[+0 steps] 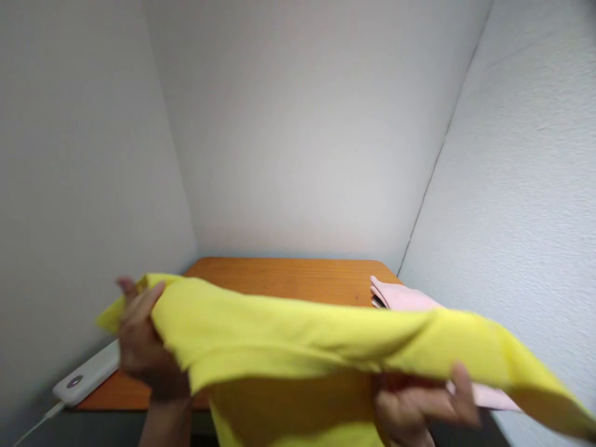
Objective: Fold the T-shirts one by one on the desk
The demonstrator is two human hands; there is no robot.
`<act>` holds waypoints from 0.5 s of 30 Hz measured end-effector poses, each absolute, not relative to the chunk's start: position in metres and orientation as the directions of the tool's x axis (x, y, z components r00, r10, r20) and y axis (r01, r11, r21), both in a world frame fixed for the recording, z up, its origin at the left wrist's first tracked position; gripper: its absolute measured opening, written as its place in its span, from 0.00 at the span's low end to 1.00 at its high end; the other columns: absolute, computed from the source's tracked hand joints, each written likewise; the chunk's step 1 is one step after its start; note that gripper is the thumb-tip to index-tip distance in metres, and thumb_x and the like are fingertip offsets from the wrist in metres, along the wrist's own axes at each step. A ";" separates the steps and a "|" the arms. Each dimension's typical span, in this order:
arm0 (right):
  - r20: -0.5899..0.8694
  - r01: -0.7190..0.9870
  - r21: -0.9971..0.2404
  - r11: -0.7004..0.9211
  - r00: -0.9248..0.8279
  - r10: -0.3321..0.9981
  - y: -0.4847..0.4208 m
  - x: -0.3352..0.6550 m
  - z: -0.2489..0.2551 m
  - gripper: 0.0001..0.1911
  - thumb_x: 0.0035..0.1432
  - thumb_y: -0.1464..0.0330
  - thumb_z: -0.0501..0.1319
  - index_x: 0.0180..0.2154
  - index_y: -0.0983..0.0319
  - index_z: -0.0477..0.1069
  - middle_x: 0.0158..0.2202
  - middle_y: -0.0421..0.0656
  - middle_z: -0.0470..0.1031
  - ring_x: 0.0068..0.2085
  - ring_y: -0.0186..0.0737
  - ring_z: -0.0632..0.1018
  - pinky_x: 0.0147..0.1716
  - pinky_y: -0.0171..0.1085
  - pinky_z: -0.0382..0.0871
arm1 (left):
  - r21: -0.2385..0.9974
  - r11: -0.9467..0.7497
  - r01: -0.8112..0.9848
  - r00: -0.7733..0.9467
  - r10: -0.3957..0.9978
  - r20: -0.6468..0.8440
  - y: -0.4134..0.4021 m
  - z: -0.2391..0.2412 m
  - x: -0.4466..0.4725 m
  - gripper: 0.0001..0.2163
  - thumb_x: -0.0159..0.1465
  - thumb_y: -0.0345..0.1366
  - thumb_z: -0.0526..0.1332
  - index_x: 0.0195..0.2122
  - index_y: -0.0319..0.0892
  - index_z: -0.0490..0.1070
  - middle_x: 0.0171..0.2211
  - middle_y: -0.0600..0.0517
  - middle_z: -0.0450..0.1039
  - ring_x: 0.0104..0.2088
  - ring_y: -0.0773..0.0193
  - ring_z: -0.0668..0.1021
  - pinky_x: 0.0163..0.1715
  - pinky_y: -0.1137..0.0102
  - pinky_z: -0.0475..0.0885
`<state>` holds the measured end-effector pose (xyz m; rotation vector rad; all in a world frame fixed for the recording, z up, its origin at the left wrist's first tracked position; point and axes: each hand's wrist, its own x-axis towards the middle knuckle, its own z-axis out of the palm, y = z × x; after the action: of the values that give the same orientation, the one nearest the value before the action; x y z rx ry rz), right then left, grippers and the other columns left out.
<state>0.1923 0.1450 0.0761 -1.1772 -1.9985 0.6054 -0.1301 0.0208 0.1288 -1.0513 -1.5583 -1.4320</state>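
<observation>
A yellow garment (298,335) is held up in the air in front of me, stretched from left to right. Its exact kind does not show. My left hand (144,344) is closed on its left end, thumb on top, with a corner sticking out beyond the fingers. Under the right part is my right hand (426,406), blurred by motion, with fingers bent against the cloth. Past it, the garment's right end droops toward the lower right corner. Lower folds hang between both hands, over the near side of the table.
Behind the garment is a brown wooden table (288,276). A folded pink cloth (405,297) lies at its right side, partly covered from view. On the left edge lies a white power strip (88,375) with a cable. Pale walls (298,136) enclose the table.
</observation>
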 end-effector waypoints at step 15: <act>-0.079 0.926 -0.173 0.335 -0.352 0.933 0.292 0.100 -0.033 0.39 0.64 0.45 0.40 0.69 0.58 0.44 0.71 0.50 0.36 0.69 0.61 0.37 0.63 0.60 0.34 | 0.070 0.379 0.923 -0.382 0.924 0.036 0.172 -0.029 -0.179 0.29 0.70 0.49 0.41 0.67 0.39 0.53 0.69 0.45 0.43 0.69 0.46 0.47 0.65 0.45 0.45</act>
<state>0.0995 0.2925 -0.0328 -1.7683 -2.5389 0.2925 -0.1787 0.1720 -0.0285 -1.7521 -2.6161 -0.1235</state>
